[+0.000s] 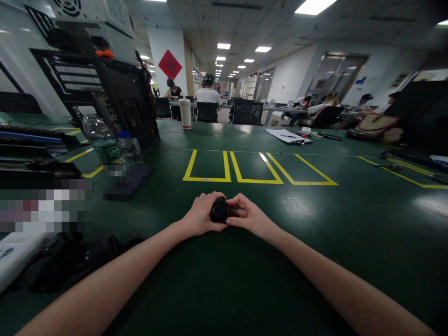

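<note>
Both my hands meet at the middle of the green table (315,224), closed around a small black rounded object (219,210). My left hand (201,215) cups it from the left with fingers curled over its top. From the right, my right hand (247,217) grips it between thumb and fingers. What the object is I cannot make out. It sits just above or on the table surface, in front of yellow taped rectangles (241,167).
A black open computer chassis (105,88) stands at the back left, with clear plastic bottles (103,140) before it. Black items lie at the near left (77,261). A white bottle (185,113), a clipboard (287,136) and tools (392,165) lie farther off. Several people sit at far desks.
</note>
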{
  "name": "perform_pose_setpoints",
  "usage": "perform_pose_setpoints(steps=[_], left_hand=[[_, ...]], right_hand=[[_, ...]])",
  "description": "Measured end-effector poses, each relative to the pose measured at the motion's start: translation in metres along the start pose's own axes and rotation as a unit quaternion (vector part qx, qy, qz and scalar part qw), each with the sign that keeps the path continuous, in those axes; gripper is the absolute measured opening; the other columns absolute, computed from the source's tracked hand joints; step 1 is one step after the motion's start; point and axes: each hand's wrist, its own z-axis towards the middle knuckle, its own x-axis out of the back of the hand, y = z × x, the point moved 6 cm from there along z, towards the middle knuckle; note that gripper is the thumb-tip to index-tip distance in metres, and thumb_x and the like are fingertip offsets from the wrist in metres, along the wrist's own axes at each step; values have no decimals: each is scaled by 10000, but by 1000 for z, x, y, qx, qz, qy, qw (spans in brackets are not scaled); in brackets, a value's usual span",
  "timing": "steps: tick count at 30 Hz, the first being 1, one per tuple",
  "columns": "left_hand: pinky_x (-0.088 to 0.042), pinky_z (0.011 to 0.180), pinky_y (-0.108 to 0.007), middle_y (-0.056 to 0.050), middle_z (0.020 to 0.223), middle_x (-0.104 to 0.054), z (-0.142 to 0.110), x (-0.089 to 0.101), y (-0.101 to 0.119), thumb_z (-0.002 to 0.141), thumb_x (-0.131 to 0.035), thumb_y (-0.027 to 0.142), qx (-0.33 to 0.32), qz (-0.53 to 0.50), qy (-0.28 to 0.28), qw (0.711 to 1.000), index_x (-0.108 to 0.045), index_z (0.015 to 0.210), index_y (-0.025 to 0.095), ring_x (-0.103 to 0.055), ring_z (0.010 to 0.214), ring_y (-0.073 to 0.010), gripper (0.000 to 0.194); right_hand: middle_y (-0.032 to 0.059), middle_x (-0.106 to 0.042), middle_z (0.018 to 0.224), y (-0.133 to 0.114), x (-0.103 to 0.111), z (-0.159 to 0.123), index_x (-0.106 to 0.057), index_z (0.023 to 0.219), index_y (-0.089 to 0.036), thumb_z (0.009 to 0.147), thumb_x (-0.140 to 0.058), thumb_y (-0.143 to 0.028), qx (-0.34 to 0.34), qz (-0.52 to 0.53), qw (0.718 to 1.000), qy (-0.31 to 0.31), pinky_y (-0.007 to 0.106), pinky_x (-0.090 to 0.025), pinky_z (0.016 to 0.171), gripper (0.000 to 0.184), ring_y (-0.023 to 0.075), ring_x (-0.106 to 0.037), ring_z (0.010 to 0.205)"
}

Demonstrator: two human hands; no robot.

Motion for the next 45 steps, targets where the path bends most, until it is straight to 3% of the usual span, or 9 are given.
perform_pose_setpoints(steps=[7, 13, 19, 26, 31, 37, 42, 45], left_hand=[[-370, 717, -349, -41, 986, -485, 0, 3, 3, 634, -643, 389, 1, 5, -4, 1000, -361, 1114, 244, -458, 830, -218, 575], [-368, 718, -342, -40, 1002, -481, 0, 0, 0, 629, -649, 381, -7, 2, 5, 1000, -359, 1106, 240, -454, 837, -215, 575], [-363, 689, -330, -38, 991, -488, 1, -5, -5, 610, -656, 390, -9, 22, 21, 1000, -363, 1097, 239, -453, 818, -218, 588], [-365, 706, -333, -28, 987, -487, 1, -6, -6, 599, -665, 383, -13, 18, 28, 999, -357, 1104, 245, -451, 818, -213, 607], [-370, 712, -337, -32, 1001, -486, 1, -4, -5, 612, -660, 371, -8, 6, 18, 1000, -359, 1102, 247, -457, 831, -214, 588], [-370, 702, -345, -46, 1005, -484, 1, -3, -3, 625, -646, 394, -7, 7, 6, 1000, -359, 1108, 237, -461, 832, -222, 583], [-368, 709, -344, -37, 997, -486, 0, -1, -2, 617, -654, 392, -4, 8, 11, 1000, -356, 1111, 244, -460, 823, -215, 596], [-369, 711, -339, -37, 1003, -484, 0, -1, -1, 637, -638, 401, -8, -1, 2, 1000, -356, 1113, 246, -459, 833, -213, 574]], right_hand=[[13, -520, 979, 0, 0, -1, -474, 889, -210, 720, -583, -270, -3, -17, 999, 35, 302, -499, 664, 209, 145, -571, 812], [37, -512, 1000, 3, 2, 1, -472, 954, -202, 712, -589, -275, -33, -32, 999, 21, 346, -493, 702, 278, 169, -567, 844], [9, -499, 1023, 0, -1, 0, -444, 920, -208, 660, -646, -177, 15, 3, 1000, -11, 351, -442, 842, 331, 167, -533, 976], [9, -515, 949, 2, 1, 3, -459, 887, -206, 724, -582, -267, -3, -21, 999, 30, 250, -479, 602, 213, 133, -563, 793], [31, -512, 1000, 5, 2, 3, -472, 947, -204, 730, -574, -279, -29, -37, 999, 23, 294, -489, 649, 251, 147, -564, 812], [12, -496, 1063, 0, -1, -2, -456, 933, -219, 672, -640, -191, 10, -4, 1000, -5, 355, -448, 842, 321, 176, -519, 1008], [17, -528, 983, 3, 0, 0, -465, 901, -218, 733, -573, -272, 0, -20, 999, 29, 329, -488, 693, 206, 169, -565, 878], [25, -523, 1009, 3, 1, 1, -464, 935, -220, 720, -587, -267, -5, -26, 999, 33, 329, -485, 705, 252, 174, -557, 893]])
